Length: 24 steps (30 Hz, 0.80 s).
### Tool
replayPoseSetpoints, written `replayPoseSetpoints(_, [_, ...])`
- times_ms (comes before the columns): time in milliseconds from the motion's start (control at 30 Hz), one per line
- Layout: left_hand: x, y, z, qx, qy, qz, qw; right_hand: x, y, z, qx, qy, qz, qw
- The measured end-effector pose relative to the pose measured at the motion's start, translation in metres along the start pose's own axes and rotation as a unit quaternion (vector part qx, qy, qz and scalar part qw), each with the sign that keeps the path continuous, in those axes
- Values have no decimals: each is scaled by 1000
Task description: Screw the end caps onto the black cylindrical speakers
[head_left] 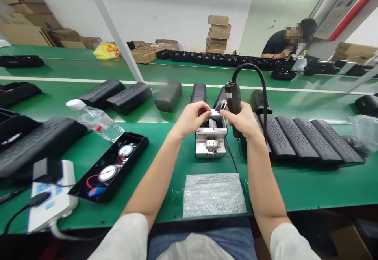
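Observation:
My right hand [243, 120] is wrapped around a black electric screwdriver [234, 98], its bit pointing down and its thick cable looping over the top. A small dark part with a metal piece [221, 105] shows by that hand's fingertips; I cannot tell whether they grip it. My left hand [191, 118] is closed in a pinch above the back of a small silver screw feeder [210, 142]; what lies between its fingertips is too small to make out. In front of the feeder lies a sheet of bubble wrap [214, 195].
To the right stands a row of black perforated speaker housings [301, 140]. On the left are an open housing with two speakers [113, 165], a plastic bottle [96, 120] and a white power strip [53, 197]. Behind the green belt [132, 122], a person [283, 43] works at the far right.

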<state>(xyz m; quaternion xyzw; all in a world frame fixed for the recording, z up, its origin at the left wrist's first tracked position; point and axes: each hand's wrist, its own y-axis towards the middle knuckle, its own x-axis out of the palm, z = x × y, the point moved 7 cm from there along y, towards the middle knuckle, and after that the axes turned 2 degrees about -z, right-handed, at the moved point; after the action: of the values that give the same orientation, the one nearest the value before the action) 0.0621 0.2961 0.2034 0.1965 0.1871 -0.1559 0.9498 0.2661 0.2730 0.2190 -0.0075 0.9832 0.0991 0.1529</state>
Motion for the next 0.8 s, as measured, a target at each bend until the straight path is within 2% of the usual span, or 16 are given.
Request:
replayPoseSetpoints(67, [-5, -2, -8, -16, 64, -25, 998, -5, -1, 0, -1, -6, 9, 1000])
replayPoseSetpoints(133, [-9, -3, -10, -9, 89, -24, 996, -8, -3, -1, -1, -10, 6, 1000])
replayPoseSetpoints(200, [-8, -5, -1, 32, 60, -11, 998, -6, -5, -3, -2, -9, -13, 1000])
replayPoseSetpoints(333, [6, -10, 31, 156, 10, -13, 988, 4, -10, -9, -6, 3, -66, 998])
replayPoseSetpoints(400, [2, -15, 36, 172, 13, 10, 985, 2, -13, -12, -11, 13, -68, 998])
replayPoseSetpoints(467, [-17, -23, 27, 135, 42, 54, 988, -12, -15, -17, -26, 31, -39, 998])
replayPoseSetpoints(567, [-56, -49, -6, 2, 166, 89, 982, -52, -23, -26, -64, 73, 61, 993])
replayPoseSetpoints(667, [-83, -88, -41, -146, 325, 50, 933, -104, -45, -39, -133, 156, 212, 956])
replayPoseSetpoints(733, [-87, -111, -55, -203, 398, 4, 895, -132, -64, -46, -179, 204, 295, 916])
replayPoseSetpoints(800, [-82, -124, -63, -219, 428, -39, 876, -152, -83, -53, -216, 237, 349, 880])
